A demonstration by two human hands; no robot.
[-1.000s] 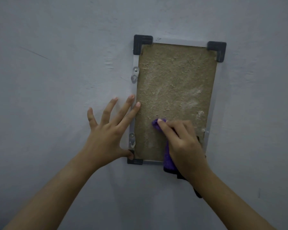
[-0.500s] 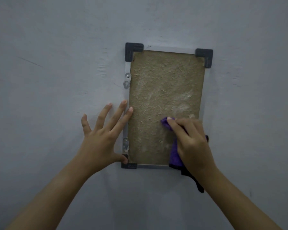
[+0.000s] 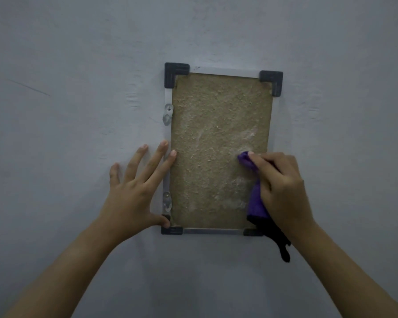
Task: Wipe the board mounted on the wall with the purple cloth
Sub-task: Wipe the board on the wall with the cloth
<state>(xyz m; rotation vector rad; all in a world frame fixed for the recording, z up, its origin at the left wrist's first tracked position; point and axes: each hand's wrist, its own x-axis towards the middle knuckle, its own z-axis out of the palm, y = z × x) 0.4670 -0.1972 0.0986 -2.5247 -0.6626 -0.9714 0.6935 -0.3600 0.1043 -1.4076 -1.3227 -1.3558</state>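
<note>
Since a second ago the right hand (image 3: 283,191) has been sliding the purple cloth (image 3: 254,193) across from the lower middle of the board (image 3: 216,152) over to its right edge, and the left hand (image 3: 133,196) hasn't really budged.

So right now the right hand is bunching the cloth up under curled fingers and pressing it against the board's lower right area. One purple corner is poking out past the fingertips, and a dark trailing end is hanging down below the wrist, past the bottom of the frame (image 3: 211,231).

The left hand is lying flat with fingers spread wide, holding nothing, mostly on the wall (image 3: 78,134) just left of the board. Its index fingertip is reaching onto the frame's left side, and the thumb is touching the frame near the black corner cap (image 3: 171,230) at the bottom left.

Between the two hands the brown fuzzy surface is showing pale dusty streaks, mostly up above the cloth hand and just beside it. Two little metal hanger tabs (image 3: 168,117) are sitting on the left rail, one above the left fingers, one next to the thumb.
</note>
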